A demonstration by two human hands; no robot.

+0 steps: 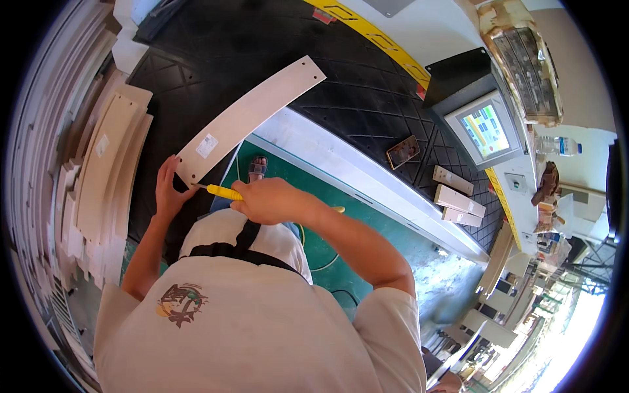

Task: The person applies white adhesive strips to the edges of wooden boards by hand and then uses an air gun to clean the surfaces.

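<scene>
A long, slightly curved pale board (252, 108) with holes at both ends and a white label lies across the black work surface. My left hand (170, 190) grips its near end, thumb and fingers around the edge. In my right hand (265, 200) is a yellow-handled screwdriver (224, 192), its thin metal tip reaching the board's near end beside a hole. The fingers of that hand are wrapped round the back of the handle.
Stacks of similar pale boards (108, 164) stand at the left. A phone (403, 152) and several short wooden pieces (458, 203) lie on the black surface to the right. Beyond them are a control screen (485, 131) and a plastic bottle (557, 145). A metal rail (367, 177) edges the surface above a green floor.
</scene>
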